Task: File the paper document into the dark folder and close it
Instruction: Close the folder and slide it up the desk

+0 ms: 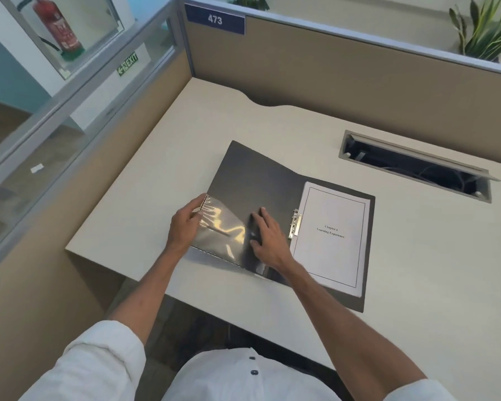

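The dark folder [255, 175] lies open on the desk. A white paper document [331, 235] with a printed border rests on its right half, beside the metal clip [295, 227] at the spine. A shiny clear plastic sleeve [223, 230] covers the lower part of the left flap. My left hand [184, 224] pinches the sleeve's left edge at the flap's outer side. Resting flat on the left flap near the spine is my right hand [268, 237], its fingers spread and touching the sleeve's right edge.
The beige desk [417, 270] sits in a cubicle with tan partition walls [330, 70]. An open cable slot [417, 166] is sunk into the desk at the right rear. A potted plant [486, 33] stands behind the partition.
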{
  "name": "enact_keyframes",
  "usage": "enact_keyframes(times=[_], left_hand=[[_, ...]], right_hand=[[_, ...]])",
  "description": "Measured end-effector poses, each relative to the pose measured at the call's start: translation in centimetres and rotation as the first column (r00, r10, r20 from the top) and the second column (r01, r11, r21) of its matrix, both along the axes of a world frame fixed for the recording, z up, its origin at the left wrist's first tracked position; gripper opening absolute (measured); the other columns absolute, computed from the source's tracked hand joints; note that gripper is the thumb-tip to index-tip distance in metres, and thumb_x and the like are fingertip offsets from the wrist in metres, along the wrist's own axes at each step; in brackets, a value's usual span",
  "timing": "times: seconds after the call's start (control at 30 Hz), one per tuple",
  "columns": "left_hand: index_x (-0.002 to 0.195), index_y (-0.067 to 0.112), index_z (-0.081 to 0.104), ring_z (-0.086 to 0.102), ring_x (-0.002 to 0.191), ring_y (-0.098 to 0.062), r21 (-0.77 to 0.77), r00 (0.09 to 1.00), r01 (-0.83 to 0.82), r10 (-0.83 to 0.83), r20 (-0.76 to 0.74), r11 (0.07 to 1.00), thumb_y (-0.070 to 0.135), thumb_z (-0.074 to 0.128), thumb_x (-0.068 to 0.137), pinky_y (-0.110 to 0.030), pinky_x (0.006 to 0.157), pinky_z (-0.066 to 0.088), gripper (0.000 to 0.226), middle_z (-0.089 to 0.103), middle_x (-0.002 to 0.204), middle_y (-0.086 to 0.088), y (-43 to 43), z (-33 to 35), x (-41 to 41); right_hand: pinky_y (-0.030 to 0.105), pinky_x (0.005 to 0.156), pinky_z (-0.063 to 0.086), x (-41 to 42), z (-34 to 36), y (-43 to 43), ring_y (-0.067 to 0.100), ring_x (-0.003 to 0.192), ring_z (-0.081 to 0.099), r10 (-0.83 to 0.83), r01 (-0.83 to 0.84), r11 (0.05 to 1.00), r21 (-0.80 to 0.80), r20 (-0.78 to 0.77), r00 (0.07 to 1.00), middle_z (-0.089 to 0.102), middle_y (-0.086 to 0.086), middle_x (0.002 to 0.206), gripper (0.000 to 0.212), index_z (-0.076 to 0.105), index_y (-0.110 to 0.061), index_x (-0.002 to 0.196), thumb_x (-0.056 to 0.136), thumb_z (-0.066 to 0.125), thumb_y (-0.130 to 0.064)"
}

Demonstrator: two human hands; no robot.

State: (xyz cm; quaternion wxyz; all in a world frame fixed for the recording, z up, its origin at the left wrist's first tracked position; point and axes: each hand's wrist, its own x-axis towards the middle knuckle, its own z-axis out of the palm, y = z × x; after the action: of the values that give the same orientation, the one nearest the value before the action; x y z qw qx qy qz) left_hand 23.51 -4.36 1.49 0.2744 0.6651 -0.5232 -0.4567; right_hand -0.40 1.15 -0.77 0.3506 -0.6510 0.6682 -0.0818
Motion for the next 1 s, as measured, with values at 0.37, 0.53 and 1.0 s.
enact_keyframes(times=[0.37, 0.53, 1.0], left_hand=[[0.148, 0.044, 0.068, 0.069, 0.136, -0.001, -0.116, 0.915, 0.103, -0.14, -0.379, 0.988, 0.033, 0.046, 0.113, -0.039, 0.112, 0.056, 0.043, 0.069, 0.151, 0.019, 1.1, 4.9, -5.2], [0.161, 0.05, 0.051, 0.061, 0.148, -0.006, -0.135, 0.869, 0.271, -0.302, -0.392, 0.953, 0.047, 0.026, 0.12, -0.039, 0.119, 0.049, 0.047, 0.062, 0.159, 0.021, 2.7, 6.4, -12.0], [0.17, 0.05, 0.029, 0.028, 0.167, 0.002, -0.196, 0.721, 0.676, -0.693, -0.019, 0.71, 0.038, 0.04, 0.12, -0.04, 0.141, 0.025, 0.053, 0.029, 0.177, 0.03, 7.7, 3.3, -25.2]], right_hand=[[0.045, 0.13, 0.04, -2.5, 3.9, 0.8, 0.021, 0.154, 0.048, -0.26, 0.308, 0.95, -0.053, 0.417, 0.871, 0.049, 0.003, 0.167, 0.06, 0.045, -0.015, 0.164, 0.108, 0.066, -0.023], [0.044, 0.118, 0.055, -6.2, 6.9, 1.7, 0.015, 0.13, 0.069, -0.335, 0.453, 0.89, -0.057, 0.592, 0.733, 0.073, -0.004, 0.139, 0.035, 0.068, -0.018, 0.143, 0.111, 0.061, -0.03], [0.028, 0.081, 0.066, -18.3, 8.6, 7.8, 0.017, 0.111, 0.081, -0.554, 0.632, 0.741, 0.227, 0.738, 0.385, 0.082, -0.007, 0.124, 0.048, 0.077, -0.031, 0.13, 0.105, 0.054, -0.065]])
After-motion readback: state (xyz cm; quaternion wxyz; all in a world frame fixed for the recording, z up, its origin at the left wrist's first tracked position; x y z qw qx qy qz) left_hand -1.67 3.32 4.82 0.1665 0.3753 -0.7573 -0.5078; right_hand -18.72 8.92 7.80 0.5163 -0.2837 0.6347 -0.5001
